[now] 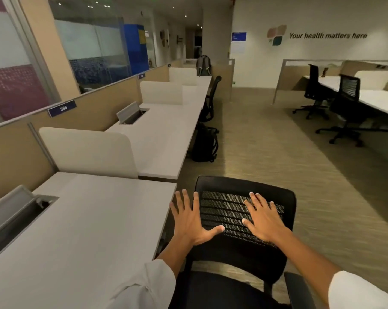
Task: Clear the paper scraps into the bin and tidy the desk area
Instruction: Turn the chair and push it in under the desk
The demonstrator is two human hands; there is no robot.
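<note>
A black mesh office chair stands at the right edge of the near white desk. My left hand is spread flat with fingers apart over the left edge of the chair's backrest. My right hand lies flat on the mesh of the backrest, fingers apart. Neither hand holds anything. No paper scraps and no bin show in this view. The desk top is bare, with an open cable hatch at its left.
A cream divider separates this desk from further white desks along the left partition. A black backpack sits on the floor beside the second desk, another chair beyond. Two black chairs stand at the right desks. Carpeted aisle runs ahead.
</note>
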